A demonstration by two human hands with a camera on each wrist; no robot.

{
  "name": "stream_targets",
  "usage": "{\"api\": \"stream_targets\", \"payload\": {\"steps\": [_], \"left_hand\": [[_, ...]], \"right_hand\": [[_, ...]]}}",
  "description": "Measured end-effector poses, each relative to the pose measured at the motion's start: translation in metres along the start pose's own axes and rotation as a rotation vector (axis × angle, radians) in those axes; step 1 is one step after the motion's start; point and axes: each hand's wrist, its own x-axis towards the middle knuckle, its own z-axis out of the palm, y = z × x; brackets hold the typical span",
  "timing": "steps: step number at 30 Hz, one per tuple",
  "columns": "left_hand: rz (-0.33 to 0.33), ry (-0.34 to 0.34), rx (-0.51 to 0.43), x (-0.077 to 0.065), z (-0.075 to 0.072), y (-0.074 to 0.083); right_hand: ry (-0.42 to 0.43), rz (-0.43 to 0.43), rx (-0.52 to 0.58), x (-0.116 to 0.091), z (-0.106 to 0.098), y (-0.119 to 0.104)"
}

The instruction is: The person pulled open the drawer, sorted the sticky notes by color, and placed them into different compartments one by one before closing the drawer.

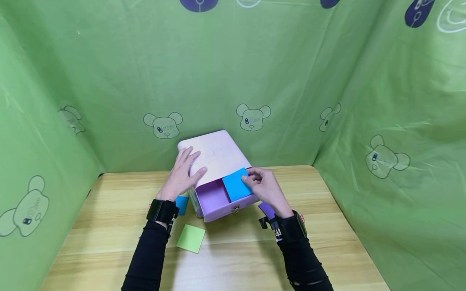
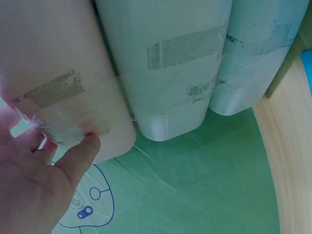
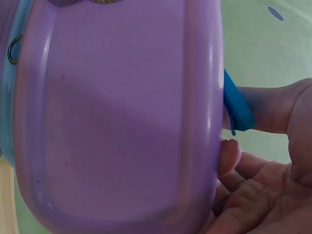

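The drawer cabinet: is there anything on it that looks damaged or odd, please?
Yes. In the left wrist view, the drawer cabinet has ragged grey patches and wrinkled transparent tape near the left hand. That looks odd on otherwise smooth sides, perhaps old adhesive residue; real damage is unclear.

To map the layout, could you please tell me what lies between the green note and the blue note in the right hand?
In the head view, a strip of table and the open purple drawer lie between them.

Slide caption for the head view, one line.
Right grip pinches a blue sticky-note pad at the open purple drawer; left grip rests on the drawer unit.
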Motion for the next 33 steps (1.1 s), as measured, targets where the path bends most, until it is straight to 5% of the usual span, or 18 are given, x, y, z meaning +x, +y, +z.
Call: {"api": "stream_targets", "payload": {"steps": [33], "left_hand": [[0.005,0.01,-0.004,0.0,0.003,-0.002]], "right_hand": [[0.048,-0.092,-0.154,0.004,0.017,0.001]]}}
